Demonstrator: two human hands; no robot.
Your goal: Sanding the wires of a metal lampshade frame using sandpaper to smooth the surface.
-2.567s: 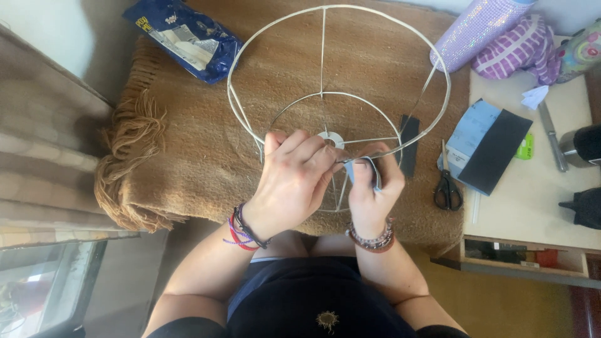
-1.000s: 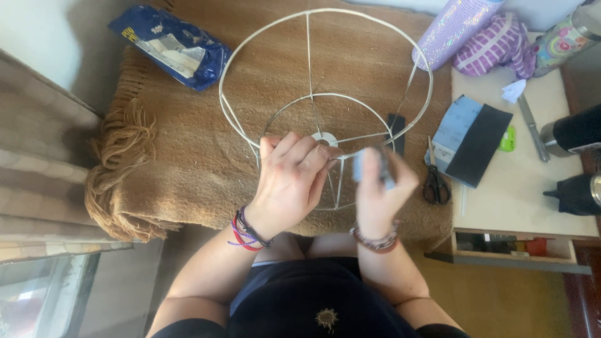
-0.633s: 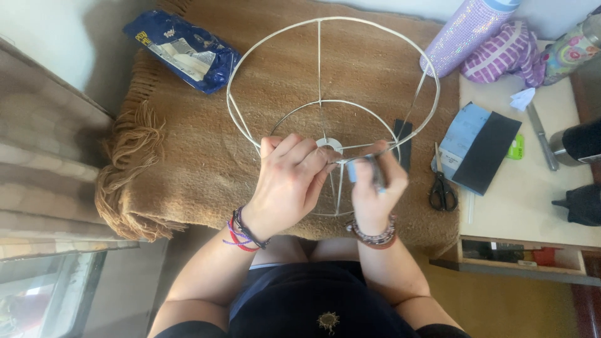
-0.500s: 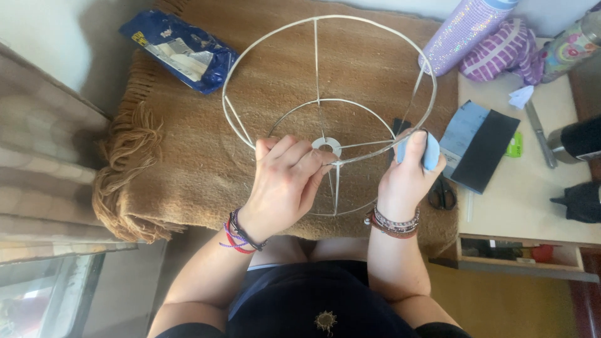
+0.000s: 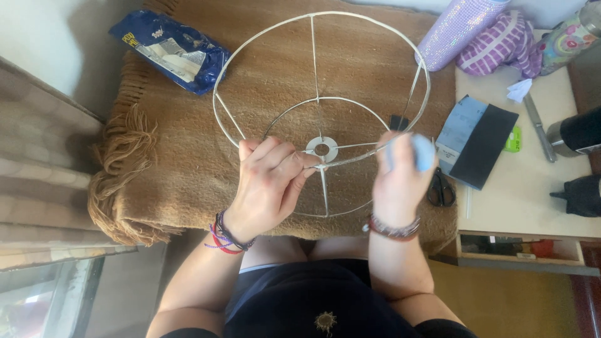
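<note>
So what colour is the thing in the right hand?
Light blue: the small pad held by the right hand, seen in the head view.

The wire lampshade frame [image 5: 319,69] is off-white, lying on a tan-brown fringed blanket [image 5: 169,156]. Left of the frame sits a dark blue packet [image 5: 172,53] with white and yellow print. Right of it stand a sparkly lilac roll [image 5: 454,28], a purple-and-white checked pouch [image 5: 498,44], black scissors [image 5: 441,188] and a pale blue and black folder [image 5: 476,141].
</note>
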